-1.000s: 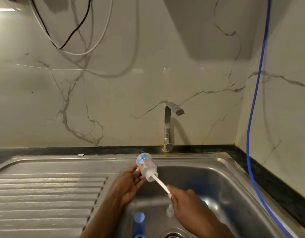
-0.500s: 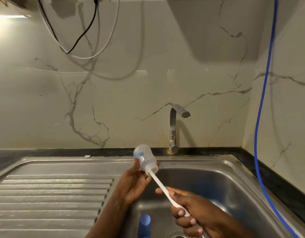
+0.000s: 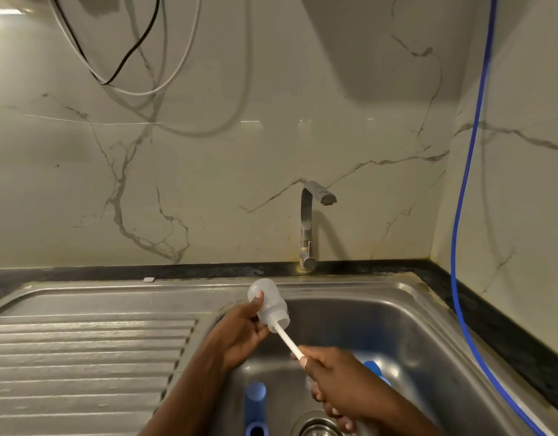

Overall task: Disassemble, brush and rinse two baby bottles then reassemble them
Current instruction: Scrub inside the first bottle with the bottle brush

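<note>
My left hand (image 3: 240, 333) grips a clear baby bottle (image 3: 269, 305) over the left rim of the sink basin (image 3: 406, 328), its base tilted up and away, its mouth towards me. A white brush handle (image 3: 287, 341) runs from the bottle's mouth down to my right hand (image 3: 337, 377), which holds it; the brush head is inside the bottle. A blue bottle part (image 3: 255, 407) lies on the basin floor, and another blue part (image 3: 376, 371) shows behind my right hand.
A steel tap (image 3: 309, 221) stands behind the basin, with no water running. The ribbed drainboard (image 3: 82, 357) lies to the left. A drain (image 3: 315, 427) sits at the basin's bottom. A blue hose (image 3: 460, 215) hangs down the right wall; cables hang at the upper left.
The brush was drawn out along its handle and has gone back in, so my right hand is closer to the bottle's mouth. The bottle has turned in my left hand; its printed side no longer shows.
</note>
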### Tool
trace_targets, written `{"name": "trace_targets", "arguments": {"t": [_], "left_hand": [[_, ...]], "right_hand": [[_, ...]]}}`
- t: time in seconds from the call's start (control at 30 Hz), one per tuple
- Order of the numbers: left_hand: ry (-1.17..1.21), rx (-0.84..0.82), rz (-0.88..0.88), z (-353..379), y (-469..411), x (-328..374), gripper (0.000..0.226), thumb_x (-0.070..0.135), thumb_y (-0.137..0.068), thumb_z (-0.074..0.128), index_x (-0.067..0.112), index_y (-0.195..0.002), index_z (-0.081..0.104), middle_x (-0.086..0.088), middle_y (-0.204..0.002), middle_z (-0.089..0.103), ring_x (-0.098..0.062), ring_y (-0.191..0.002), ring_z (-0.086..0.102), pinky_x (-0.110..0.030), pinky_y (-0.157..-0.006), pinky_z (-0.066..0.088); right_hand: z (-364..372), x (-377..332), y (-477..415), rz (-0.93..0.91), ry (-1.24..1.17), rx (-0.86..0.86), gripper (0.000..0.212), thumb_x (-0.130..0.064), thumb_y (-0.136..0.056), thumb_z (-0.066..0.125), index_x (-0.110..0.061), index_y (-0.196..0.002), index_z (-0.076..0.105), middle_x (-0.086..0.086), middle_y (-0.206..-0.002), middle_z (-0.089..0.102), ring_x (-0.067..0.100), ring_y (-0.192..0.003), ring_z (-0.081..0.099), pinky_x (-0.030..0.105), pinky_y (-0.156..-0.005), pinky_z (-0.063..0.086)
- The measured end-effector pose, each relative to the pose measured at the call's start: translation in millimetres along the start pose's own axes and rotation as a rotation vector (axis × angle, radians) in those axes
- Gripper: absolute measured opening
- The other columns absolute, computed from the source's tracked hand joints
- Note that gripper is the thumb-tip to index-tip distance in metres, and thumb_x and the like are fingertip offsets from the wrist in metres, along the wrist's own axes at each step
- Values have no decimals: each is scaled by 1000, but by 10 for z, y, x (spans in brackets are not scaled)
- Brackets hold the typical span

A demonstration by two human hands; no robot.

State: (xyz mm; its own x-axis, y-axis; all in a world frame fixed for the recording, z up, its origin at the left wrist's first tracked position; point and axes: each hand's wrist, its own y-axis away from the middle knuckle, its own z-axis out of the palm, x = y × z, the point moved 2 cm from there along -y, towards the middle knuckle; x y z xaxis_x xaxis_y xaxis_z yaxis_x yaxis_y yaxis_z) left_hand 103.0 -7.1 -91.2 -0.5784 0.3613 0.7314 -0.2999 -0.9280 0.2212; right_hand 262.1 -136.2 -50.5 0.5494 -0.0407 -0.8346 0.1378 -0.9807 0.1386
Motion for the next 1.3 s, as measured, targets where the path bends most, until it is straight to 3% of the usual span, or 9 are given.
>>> {"name": "trace_targets", "arguments": {"t": [0.17, 0.33, 0.53, 0.7, 0.77, 0.87, 1.03, 1.2, 1.3], "left_hand": [[251, -290, -29, -37, 98, 159, 91, 18, -60, 93, -7, -135, 48, -33, -139, 50, -45, -122, 56, -53, -90, 56], [-282, 130, 142, -176, -52, 6, 33, 14, -101, 48, -1, -130, 54, -19, -97, 73, -30, -91, 69, -39, -80, 56], [-180, 86, 21, 12, -8, -2, 41, 32, -93, 58, 0, -119, 56, -24, -106, 72, -36, -96, 72, -42, -79, 60], [296, -223, 28, -26, 56, 164, 96, 17, -52, 96, -10, -131, 49, -32, -133, 55, -42, -111, 65, -47, -81, 60], [393, -321, 42, -7, 109, 221, 91, 21, -60, 91, -7, -134, 48, -30, -136, 54, -42, -116, 62, -51, -89, 56], [213, -172, 67, -37, 73, 182, 78, 26, -65, 86, -2, -130, 53, -25, -116, 66, -35, -96, 70, -46, -83, 59], [-262, 108, 123, -117, -68, 55, 34, 6, -100, 48, 3, -133, 54, -21, -111, 71, -31, -98, 70, -39, -77, 59], [-187, 45, 2, 25, -6, 54, 53, 44, -92, 56, 2, -125, 55, -25, -117, 68, -36, -106, 68, -42, -83, 59], [-66, 25, 34, 65, 17, 80, 70, 31, -77, 72, -3, -133, 46, -30, -123, 62, -39, -108, 66, -44, -81, 61]], "right_hand": [[-86, -181, 91, 227, -692, -310, 30, -33, -104, 40, -23, -122, 61, 0, -58, 43, 6, -39, 31, 15, -33, 25], [-24, -43, 21, -5, 376, 226, 25, -36, -103, 33, -31, -115, 55, 0, -100, 60, 17, -86, 57, 17, -57, 31], [0, 23, 0, -57, 501, 254, 19, -35, -103, 31, -33, -89, 45, -5, -88, 47, 8, -66, 42, 18, -51, 27], [-3, -73, 4, 122, -550, -216, 27, -34, -103, 42, -27, -118, 63, -1, -58, 42, 6, -41, 35, 15, -39, 29], [-33, -173, 68, 173, -743, -365, 32, -34, -101, 44, -21, -124, 62, 0, -56, 40, 5, -40, 30, 14, -36, 28], [-35, -172, 18, 113, -477, -229, 30, -33, -103, 41, -24, -127, 59, -5, -56, 46, 3, -42, 38, 14, -42, 32], [-18, 57, -27, -51, 435, 289, 26, -37, -103, 33, -35, -119, 52, 2, -101, 59, 20, -92, 56, 27, -75, 38], [29, 112, -64, -94, 422, 277, 17, -35, -102, 34, -34, -96, 50, -5, -95, 58, 17, -85, 54, 16, -61, 36], [54, 43, -54, -66, 163, 87, 20, -37, -102, 39, -35, -94, 58, -10, -68, 49, 9, -63, 47, 20, -61, 42]]}}
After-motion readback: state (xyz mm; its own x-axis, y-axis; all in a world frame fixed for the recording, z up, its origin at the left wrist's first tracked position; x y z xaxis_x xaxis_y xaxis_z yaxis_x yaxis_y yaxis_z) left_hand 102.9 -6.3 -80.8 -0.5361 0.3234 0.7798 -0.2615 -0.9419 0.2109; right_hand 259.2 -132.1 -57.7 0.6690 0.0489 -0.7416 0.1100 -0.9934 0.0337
